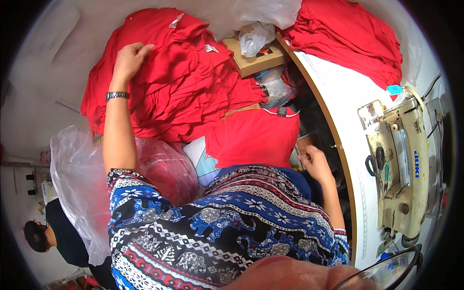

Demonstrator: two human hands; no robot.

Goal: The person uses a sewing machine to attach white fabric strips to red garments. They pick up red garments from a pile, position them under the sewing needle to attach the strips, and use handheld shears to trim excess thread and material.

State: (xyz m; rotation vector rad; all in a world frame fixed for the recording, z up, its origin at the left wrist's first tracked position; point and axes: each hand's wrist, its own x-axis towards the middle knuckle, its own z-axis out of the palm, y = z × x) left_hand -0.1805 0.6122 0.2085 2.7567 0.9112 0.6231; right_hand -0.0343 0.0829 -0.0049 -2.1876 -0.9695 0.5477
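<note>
My left hand (130, 60), with a dark-banded watch on its wrist, is over the left side of a large heap of red garments (169, 82). Its fingers are curled together, and whether cloth is pinched in them is hidden. Across my lap lies a red garment (256, 137) with a dark label and white edging at its far edge. My right hand (316, 164) hovers just right of this garment, near the table's curved edge. Its fingers are loosely bent and apart, with nothing seen in them.
A white table (333, 96) curves along my right, bearing a sewing machine (411, 164), scissors (376, 162) and more red garments (348, 38). Beyond the lap sits a cardboard box (261, 60) topped by a plastic bag. Clear plastic sheeting (77, 169) bulges at left; behind it is another person (67, 232).
</note>
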